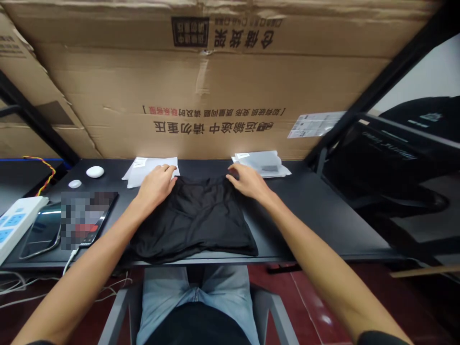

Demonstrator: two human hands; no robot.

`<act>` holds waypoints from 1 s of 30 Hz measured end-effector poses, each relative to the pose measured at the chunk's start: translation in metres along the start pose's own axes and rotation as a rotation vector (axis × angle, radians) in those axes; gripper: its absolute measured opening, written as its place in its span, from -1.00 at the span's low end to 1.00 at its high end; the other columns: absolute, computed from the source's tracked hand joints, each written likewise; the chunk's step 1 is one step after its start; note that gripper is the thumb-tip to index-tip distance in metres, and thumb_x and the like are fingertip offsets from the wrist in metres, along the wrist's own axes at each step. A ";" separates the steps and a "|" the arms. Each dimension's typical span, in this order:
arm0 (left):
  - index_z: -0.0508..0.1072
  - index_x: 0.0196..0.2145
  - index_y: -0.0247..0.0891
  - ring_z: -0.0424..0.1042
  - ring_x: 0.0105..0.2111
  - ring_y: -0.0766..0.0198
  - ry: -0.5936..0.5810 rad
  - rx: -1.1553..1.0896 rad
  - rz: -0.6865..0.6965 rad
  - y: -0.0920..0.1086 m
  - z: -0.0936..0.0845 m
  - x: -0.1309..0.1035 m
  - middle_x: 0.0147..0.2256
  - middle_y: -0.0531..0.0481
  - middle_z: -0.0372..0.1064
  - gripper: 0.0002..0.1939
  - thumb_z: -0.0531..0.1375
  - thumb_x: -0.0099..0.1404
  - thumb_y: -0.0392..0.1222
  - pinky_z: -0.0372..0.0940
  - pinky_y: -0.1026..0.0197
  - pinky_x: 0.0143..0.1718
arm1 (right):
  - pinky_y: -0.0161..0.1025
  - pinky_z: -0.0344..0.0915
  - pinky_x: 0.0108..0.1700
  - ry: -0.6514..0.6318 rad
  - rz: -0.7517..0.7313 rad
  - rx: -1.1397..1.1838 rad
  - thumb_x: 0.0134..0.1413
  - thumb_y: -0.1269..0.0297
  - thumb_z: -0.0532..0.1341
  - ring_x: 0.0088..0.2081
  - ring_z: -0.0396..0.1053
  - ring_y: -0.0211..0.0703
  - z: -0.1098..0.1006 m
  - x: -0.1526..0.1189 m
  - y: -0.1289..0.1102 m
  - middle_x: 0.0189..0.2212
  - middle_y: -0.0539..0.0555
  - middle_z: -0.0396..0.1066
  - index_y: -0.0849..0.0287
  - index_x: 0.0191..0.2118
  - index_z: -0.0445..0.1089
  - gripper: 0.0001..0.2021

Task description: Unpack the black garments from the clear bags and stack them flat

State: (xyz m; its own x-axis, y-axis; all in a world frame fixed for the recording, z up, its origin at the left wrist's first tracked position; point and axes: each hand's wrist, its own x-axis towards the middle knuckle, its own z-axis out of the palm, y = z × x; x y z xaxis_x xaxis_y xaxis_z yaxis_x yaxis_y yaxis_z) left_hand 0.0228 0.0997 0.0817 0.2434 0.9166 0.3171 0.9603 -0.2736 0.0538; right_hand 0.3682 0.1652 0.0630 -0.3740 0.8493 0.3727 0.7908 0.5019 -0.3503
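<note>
Fingers of both hands curl down onto the far edge of a folded black garment (194, 218) that lies on the black desk (323, 211), its near edge reaching the desk's front lip just above the person's lap. On the left hand (155, 186) the fingertips press into the garment's far left corner, lightly bent and pinning the cloth rather than closing round it; whether any fold is pinched between thumb and fingers cannot be told from this angle. At the far right corner the right hand (247, 182) does the same, fingers spread and touching the cloth's top edge.

To do this well, the two hands should work level with each other, so that the far edge stays straight and the cloth does not skew. Sliding the palms outward would press out the wrinkles that show across the middle.

Just beyond the left hand lies a clear plastic bag (151, 170), and another clear bag (262, 164) sits beyond the right, both flat against the foot of a big cardboard box (215, 86). To the left lie a smartphone (89, 218), a white power strip (16, 223) and two small white discs (95, 171).
</note>
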 end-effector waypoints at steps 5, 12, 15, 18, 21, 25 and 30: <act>0.46 0.34 -0.21 0.36 0.36 -0.19 0.026 -0.012 0.063 0.006 -0.005 -0.056 0.33 -0.26 0.43 -0.46 0.13 0.57 0.11 0.33 -0.19 0.37 | 0.21 0.33 0.46 -0.026 -0.183 0.028 0.47 0.09 0.23 0.38 0.40 0.22 -0.006 -0.056 -0.034 0.33 0.30 0.47 0.13 0.24 0.49 -0.63; 0.04 0.62 -0.09 -0.06 0.58 -0.34 -0.103 0.003 -0.034 0.010 0.016 -0.138 0.60 -0.24 -0.10 -0.05 0.11 0.49 0.43 0.08 -0.47 0.48 | 0.37 0.04 0.58 -0.373 -0.203 -0.031 0.37 -0.31 0.26 0.62 -0.11 0.34 -0.009 -0.130 -0.056 0.63 0.34 -0.11 0.14 0.64 -0.03 -0.02; -0.03 0.63 -0.07 -0.13 0.60 -0.33 -0.127 -0.035 -0.030 0.006 0.027 -0.143 0.62 -0.23 -0.22 0.00 0.13 0.47 0.45 0.08 -0.46 0.48 | 0.40 -0.02 0.59 -0.412 -0.177 -0.063 0.32 -0.36 0.28 0.63 -0.19 0.35 -0.006 -0.139 -0.055 0.64 0.35 -0.18 0.13 0.66 -0.12 0.06; -0.05 0.64 -0.05 -0.14 0.60 -0.33 -0.136 -0.056 -0.005 0.000 0.031 -0.140 0.63 -0.22 -0.25 0.02 0.15 0.46 0.46 0.07 -0.46 0.49 | 0.43 -0.02 0.58 -0.410 -0.180 -0.072 0.30 -0.39 0.28 0.63 -0.18 0.37 -0.006 -0.142 -0.054 0.63 0.38 -0.16 0.15 0.65 -0.11 0.08; -0.06 0.64 -0.04 -0.15 0.60 -0.32 -0.145 -0.061 0.005 -0.004 0.032 -0.136 0.63 -0.21 -0.25 0.02 0.14 0.46 0.47 0.07 -0.46 0.49 | 0.43 0.03 0.56 -0.375 -0.216 -0.059 0.39 -0.33 0.22 0.60 -0.01 0.32 -0.012 -0.136 -0.041 0.60 0.33 0.00 0.08 0.61 0.03 -0.09; -0.06 0.64 -0.03 -0.17 0.61 -0.30 -0.149 -0.062 0.004 -0.004 0.032 -0.136 0.63 -0.20 -0.25 0.02 0.13 0.46 0.49 0.04 -0.45 0.50 | 0.25 0.24 0.50 -0.072 -0.124 -0.150 0.54 0.01 0.10 0.50 0.23 0.23 -0.030 -0.103 0.018 0.53 0.29 0.18 0.08 0.53 0.19 -0.41; -0.04 0.64 -0.02 -0.15 0.60 -0.30 -0.146 -0.074 -0.006 -0.003 0.032 -0.136 0.63 -0.18 -0.24 0.02 0.14 0.44 0.49 0.03 -0.45 0.51 | 0.57 0.11 0.45 -0.043 -0.018 -0.499 0.36 0.22 0.14 0.54 0.05 0.56 -0.047 -0.050 0.115 0.57 0.54 0.00 0.38 0.58 -0.01 -0.22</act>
State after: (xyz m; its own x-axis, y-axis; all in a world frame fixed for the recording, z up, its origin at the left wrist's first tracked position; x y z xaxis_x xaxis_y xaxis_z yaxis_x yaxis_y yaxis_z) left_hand -0.0091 -0.0151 0.0080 0.2603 0.9494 0.1757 0.9504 -0.2840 0.1266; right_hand 0.5006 0.1729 0.0450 -0.4009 0.8525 0.3354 0.9155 0.3858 0.1136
